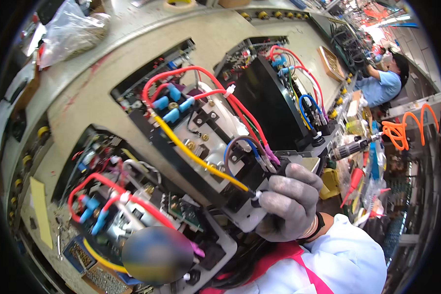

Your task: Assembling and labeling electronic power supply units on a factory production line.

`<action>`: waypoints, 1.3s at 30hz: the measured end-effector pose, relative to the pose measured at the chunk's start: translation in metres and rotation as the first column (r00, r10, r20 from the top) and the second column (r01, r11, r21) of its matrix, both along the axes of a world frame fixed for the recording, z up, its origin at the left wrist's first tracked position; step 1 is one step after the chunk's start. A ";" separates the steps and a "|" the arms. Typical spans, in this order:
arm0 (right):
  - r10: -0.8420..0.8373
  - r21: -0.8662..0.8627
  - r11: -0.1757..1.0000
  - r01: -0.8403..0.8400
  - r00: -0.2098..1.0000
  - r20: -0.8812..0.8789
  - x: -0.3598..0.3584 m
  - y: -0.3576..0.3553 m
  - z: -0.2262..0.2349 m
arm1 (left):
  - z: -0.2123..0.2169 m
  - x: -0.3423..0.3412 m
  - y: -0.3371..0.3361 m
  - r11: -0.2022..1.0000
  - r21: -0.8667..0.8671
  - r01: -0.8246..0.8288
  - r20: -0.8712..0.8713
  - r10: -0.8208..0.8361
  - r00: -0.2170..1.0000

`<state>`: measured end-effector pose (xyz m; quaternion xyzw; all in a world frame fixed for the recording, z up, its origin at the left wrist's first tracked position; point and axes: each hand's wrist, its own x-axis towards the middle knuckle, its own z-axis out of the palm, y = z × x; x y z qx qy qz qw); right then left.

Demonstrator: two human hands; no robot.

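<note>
Right hand (289, 201), grey glove, is at the near edge of the middle unit (213, 116), fingers curled up against the black fitting (255, 197) at the end of the yellow cable (195, 158). Fingers hide the contact, so can't tell if they're clamped on it or just resting. Unit sits on the bench (103, 78) between two similar ones. Power driver (348, 150) and orange coiled hose (399, 134) off right.

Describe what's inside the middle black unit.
Red cables, blue sleeves, a yellow cable and brass screws show. Whatever sits behind the gloved right hand at lower right is covered.
</note>
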<state>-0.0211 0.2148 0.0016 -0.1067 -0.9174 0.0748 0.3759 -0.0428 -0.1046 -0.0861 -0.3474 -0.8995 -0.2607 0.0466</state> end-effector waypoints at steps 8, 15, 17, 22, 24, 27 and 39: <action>-0.058 -0.032 0.998 0.057 0.998 -0.025 0.006 0.001 -0.008 | -0.022 0.000 -0.001 0.970 0.173 0.173 0.100 -0.192 0.976; 0.015 0.115 0.993 -0.016 1.000 0.010 -0.017 0.005 0.006 | -0.009 0.000 -0.025 0.998 0.031 0.061 -0.058 -0.059 0.997; -0.002 0.130 0.992 -0.005 0.998 0.057 -0.015 0.003 0.003 | 0.002 -0.001 -0.010 0.995 -0.075 -0.066 -0.066 0.061 0.996; 0.022 0.113 0.993 -0.044 0.983 0.184 0.000 0.002 0.017 | 0.032 -0.011 -0.008 0.996 0.086 0.000 0.170 -0.015 0.985; 0.039 0.048 0.998 -0.047 0.987 0.159 0.003 -0.008 0.025 | 0.039 -0.011 -0.028 0.990 0.098 -0.100 0.040 0.096 0.995; 0.163 -0.095 0.983 -0.157 0.985 0.056 0.026 -0.012 0.027 | 0.056 -0.038 -0.071 0.935 0.180 -0.307 0.041 0.304 0.952; -0.181 -0.115 0.981 0.155 0.945 -0.274 0.138 0.067 0.075 | -0.039 -0.245 -0.150 0.868 -0.399 -0.295 -0.001 0.321 0.947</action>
